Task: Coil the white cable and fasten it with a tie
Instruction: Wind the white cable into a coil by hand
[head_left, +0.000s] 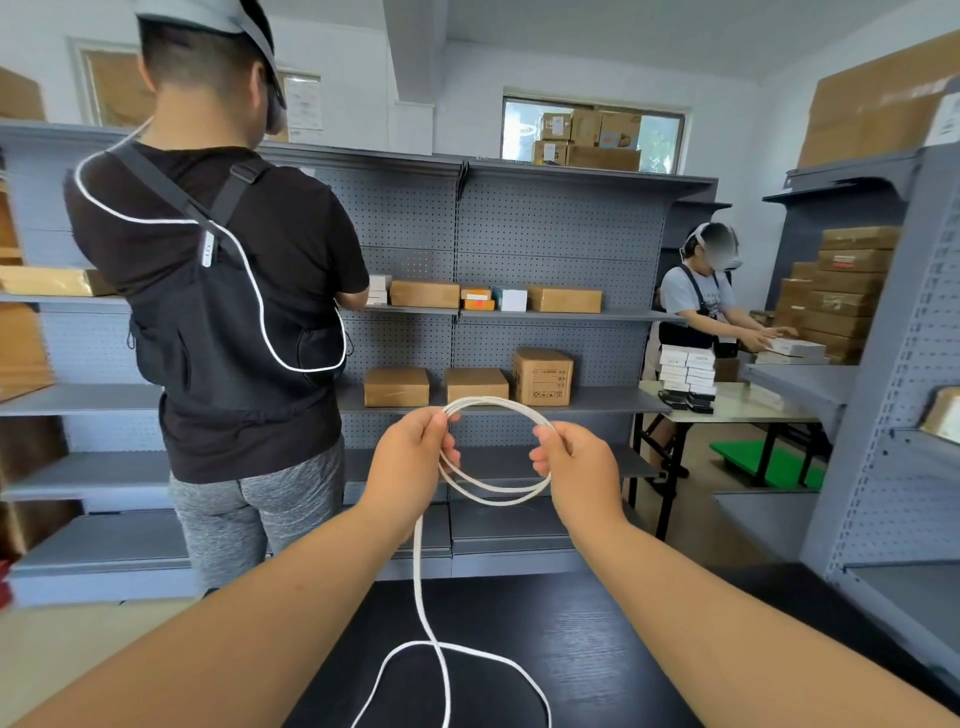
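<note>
The person holds the white cable (491, 399) up in front, above the black table (597, 649), wound into approx. two or three loops. The left hand (410, 457) pinches the stacked loops at the coil's left side, fingers curled round the strands. The right hand (579, 467) pinches the right side between thumb and fingertips. From under the left hand the loose tail (418, 561) drops to the table and lies there in slack curves — so coiling looks partway done, w/ a fair length left to take in.

To do this step well, the left hand should act as anchor, clamping every turn at one spot, while the right draws up slack and lays each new loop the same size as the rest, w/o twisting the strand. Uneven loops or a loosened pinch would likely let the coil spring apart. No tie is in view — where it is can't be told.
</note>
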